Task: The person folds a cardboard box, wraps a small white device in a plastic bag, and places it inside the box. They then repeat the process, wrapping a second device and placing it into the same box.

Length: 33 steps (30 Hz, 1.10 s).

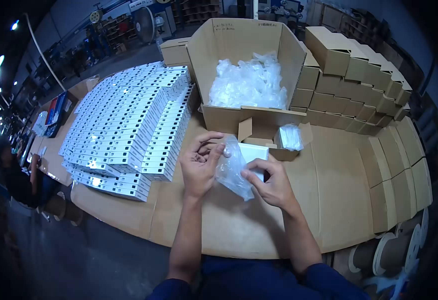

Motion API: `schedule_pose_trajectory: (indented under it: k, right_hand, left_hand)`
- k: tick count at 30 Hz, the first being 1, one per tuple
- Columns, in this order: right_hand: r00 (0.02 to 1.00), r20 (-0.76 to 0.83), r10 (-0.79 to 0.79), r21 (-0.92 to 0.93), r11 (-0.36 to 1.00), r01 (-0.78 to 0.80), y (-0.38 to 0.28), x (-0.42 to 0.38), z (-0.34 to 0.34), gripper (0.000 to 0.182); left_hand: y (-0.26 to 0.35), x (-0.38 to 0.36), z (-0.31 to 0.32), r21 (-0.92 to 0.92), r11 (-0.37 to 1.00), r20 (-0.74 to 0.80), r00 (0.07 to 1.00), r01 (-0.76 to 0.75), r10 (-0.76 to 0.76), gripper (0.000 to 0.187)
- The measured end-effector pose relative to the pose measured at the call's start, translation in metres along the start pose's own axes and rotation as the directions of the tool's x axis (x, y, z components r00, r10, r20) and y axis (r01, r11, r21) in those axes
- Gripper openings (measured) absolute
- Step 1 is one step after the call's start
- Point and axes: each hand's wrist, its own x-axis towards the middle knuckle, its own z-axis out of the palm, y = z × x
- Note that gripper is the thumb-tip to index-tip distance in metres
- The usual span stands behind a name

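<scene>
My left hand point(201, 165) pinches the upper left edge of a clear plastic bag point(233, 172), which hangs between my two hands over the table. A flat white box point(254, 151) lies behind and to the right of the bag; my right hand point(270, 184) has its thumb and fingers closed on its lower edge beside the bag. Just beyond sits a small open carton point(263, 131) with its flaps up, holding plastic-wrapped white pieces point(290, 137) at its right end.
Stacked white boxes point(124, 120) fill the table's left. A large carton point(249, 114) of clear bags point(249, 82) stands at the back. Brown boxes point(351, 92) are piled at right. The cardboard-covered table point(339, 200) has a curved front edge. Another person point(16, 172) sits far left.
</scene>
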Motion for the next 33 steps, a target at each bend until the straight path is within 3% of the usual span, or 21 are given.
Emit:
schedule_pose_trajectory:
  k: [3,4,7,8,11,12,15,16,19,20,23,24,25,27,28,29,30,33]
  right_hand:
    - [0.993,-0.109,0.050,0.072,0.997,-0.042,0.012,-0.009,0.004,0.012]
    - [0.988,-0.149,0.052,0.072,0.997,-0.041,0.015,-0.010,0.002,0.013]
    - [0.977,-0.211,0.005,-0.016,1.000,-0.008,0.019,-0.014,0.000,0.014]
    - [0.972,-0.232,-0.044,-0.046,0.998,0.034,0.017,-0.015,0.002,0.013]
    - [0.970,-0.227,-0.089,-0.131,0.990,0.061,0.007,-0.015,0.003,0.011]
    - [0.965,-0.222,-0.141,-0.181,0.978,0.101,0.007,-0.015,0.003,0.012]
    - [0.967,-0.169,-0.193,-0.253,0.956,0.147,0.008,-0.017,-0.002,0.011]
    - [0.970,-0.145,-0.195,-0.265,0.952,0.152,0.009,-0.017,-0.006,0.011]
    - [0.971,-0.192,-0.141,-0.331,0.941,0.071,0.021,-0.024,-0.016,0.007]
    - [0.972,-0.196,-0.129,-0.316,0.947,0.062,0.022,-0.025,-0.017,0.005]
    - [0.976,-0.219,-0.005,-0.256,0.965,-0.053,0.020,-0.030,-0.021,0.004]
    - [0.966,-0.260,-0.010,-0.241,0.969,-0.055,0.021,-0.031,-0.021,0.004]
    - [0.954,-0.301,-0.012,-0.225,0.973,-0.059,0.023,-0.032,-0.019,0.005]
    - [0.922,-0.388,-0.014,-0.215,0.974,-0.076,0.028,-0.035,-0.015,0.005]
    - [0.902,-0.432,-0.016,-0.222,0.971,-0.089,0.029,-0.037,-0.010,0.005]
    - [0.880,-0.474,-0.015,-0.228,0.968,-0.106,0.032,-0.040,-0.005,0.006]
    - [0.864,-0.479,-0.154,-0.358,0.933,-0.032,0.035,-0.041,-0.002,0.009]
    - [0.841,-0.463,-0.278,-0.444,0.894,0.051,0.041,-0.046,0.012,0.012]
  left_hand:
    - [0.001,0.000,-0.033,-0.360,0.891,-0.004,0.955,0.277,-0.298,0.027]
    - [0.005,0.002,-0.038,-0.438,0.846,0.051,0.948,0.304,-0.314,0.034]
    - [-0.015,0.004,-0.043,-0.155,0.877,0.190,0.885,0.454,-0.425,0.034]
    - [-0.022,0.002,-0.048,-0.110,0.811,0.313,0.795,0.574,-0.520,0.034]
    - [-0.010,0.004,-0.036,0.066,0.888,0.579,0.707,0.455,-0.406,0.028]
    - [0.002,0.008,-0.029,0.111,0.875,0.592,0.676,0.471,-0.439,0.025]
    - [-0.016,0.012,-0.031,0.179,0.890,0.590,0.678,0.418,-0.437,0.020]
    - [-0.016,0.013,-0.030,0.115,0.875,0.529,0.716,0.470,-0.455,0.014]
    - [-0.023,0.012,-0.034,0.097,0.872,0.438,0.766,0.480,-0.470,0.010]
    - [-0.026,0.011,-0.034,0.165,0.872,0.407,0.773,0.461,-0.486,0.011]
    - [-0.025,0.012,-0.042,0.119,0.828,0.300,0.776,0.547,-0.556,0.019]
    - [-0.019,0.015,-0.044,0.143,0.768,0.210,0.739,0.624,-0.640,0.016]
    - [-0.028,0.010,-0.043,-0.104,0.802,0.152,0.807,0.588,-0.571,0.021]
    - [-0.054,-0.014,-0.036,-0.552,0.746,-0.018,0.889,0.373,-0.458,0.032]
    - [-0.052,-0.028,-0.026,-0.541,0.719,0.056,0.871,0.436,-0.487,0.043]
    - [-0.058,-0.050,-0.014,-0.489,0.728,0.087,0.858,0.480,-0.507,0.043]
    - [-0.058,-0.059,0.002,-0.423,0.763,0.082,0.860,0.488,-0.504,0.040]
    - [-0.030,-0.075,0.046,-0.179,0.875,0.007,0.890,0.449,-0.456,0.031]
